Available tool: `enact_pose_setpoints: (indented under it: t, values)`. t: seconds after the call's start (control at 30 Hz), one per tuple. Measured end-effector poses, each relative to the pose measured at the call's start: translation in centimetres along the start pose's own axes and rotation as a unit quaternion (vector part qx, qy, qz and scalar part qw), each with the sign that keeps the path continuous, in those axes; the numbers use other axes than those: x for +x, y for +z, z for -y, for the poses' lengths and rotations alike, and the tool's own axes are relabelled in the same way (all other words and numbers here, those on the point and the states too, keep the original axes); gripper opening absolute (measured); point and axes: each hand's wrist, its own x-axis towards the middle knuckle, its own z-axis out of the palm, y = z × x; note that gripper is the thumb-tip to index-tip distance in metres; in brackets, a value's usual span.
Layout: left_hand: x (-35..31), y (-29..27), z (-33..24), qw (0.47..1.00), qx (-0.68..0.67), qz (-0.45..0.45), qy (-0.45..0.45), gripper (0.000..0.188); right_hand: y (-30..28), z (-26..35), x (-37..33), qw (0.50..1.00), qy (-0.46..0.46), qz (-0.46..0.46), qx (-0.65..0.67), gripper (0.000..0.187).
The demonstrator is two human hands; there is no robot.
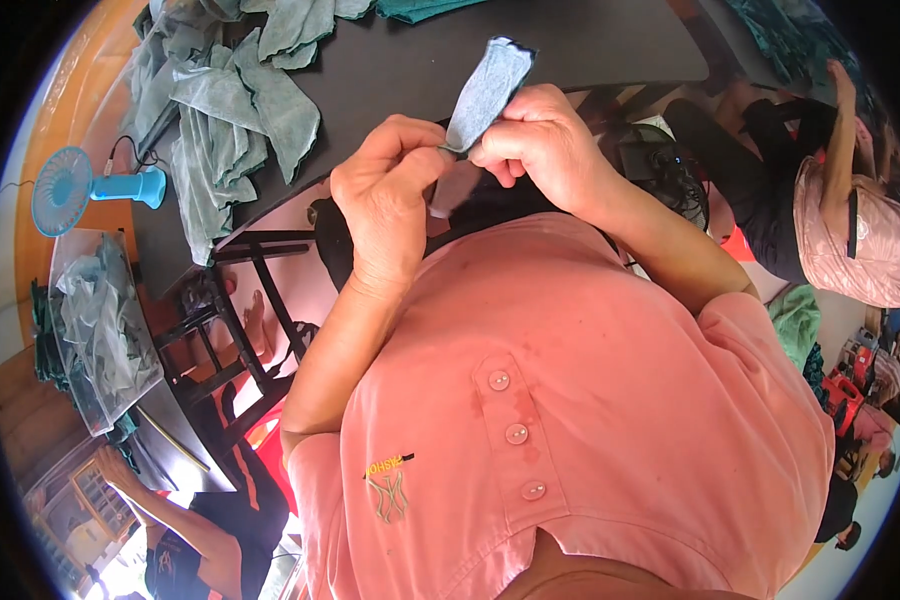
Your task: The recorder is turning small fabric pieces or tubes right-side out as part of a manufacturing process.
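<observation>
A narrow light blue-grey piece of fabric [488, 92] with a dark top edge stands up between my hands, just past the near edge of the dark table. My left hand [385, 185] pinches its lower end between thumb and fingertips. On its other side my right hand [545, 145] is closed, with the fingers gripping the fabric close to the same end. The fingertips of both hands almost meet there. A pale, blurred strip [455, 188] hangs beneath them; I cannot make out whether it belongs to the same piece.
Grey-green cloth pieces [235, 110] lie heaped on the left of the dark table [400, 85]. A small blue fan [65, 190] stands beside them. Lower left is a clear bin [100, 320] of cloth. One person [850, 220] sits at right, another [195, 540] at lower left.
</observation>
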Motion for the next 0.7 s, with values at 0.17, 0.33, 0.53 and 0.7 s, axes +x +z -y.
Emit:
enact_pose_setpoints:
  t: [0.17, 0.33, 0.53, 0.7]
  values:
    - [-0.1, 0.9, 0.9, 1.000, -0.003, 0.006, -0.007, 0.006, 0.3, 0.2, 0.2, 0.998, 0.028, -0.024, 0.051, 0.018]
    - [0.2, 1.5, 2.5, 0.942, 0.179, -0.027, 0.284, 0.010, 0.4, 0.8, -0.6, 0.987, 0.072, -0.047, 0.138, 0.015]
    - [-0.4, 3.0, 0.9, 0.996, -0.054, -0.042, -0.048, 0.012, -0.4, 0.9, -0.4, 0.983, 0.086, -0.052, 0.156, 0.020]
    - [-0.6, 2.4, 1.9, 0.965, 0.194, -0.012, 0.177, 0.015, -0.3, 0.4, -1.2, 0.981, 0.075, -0.067, 0.163, 0.022]
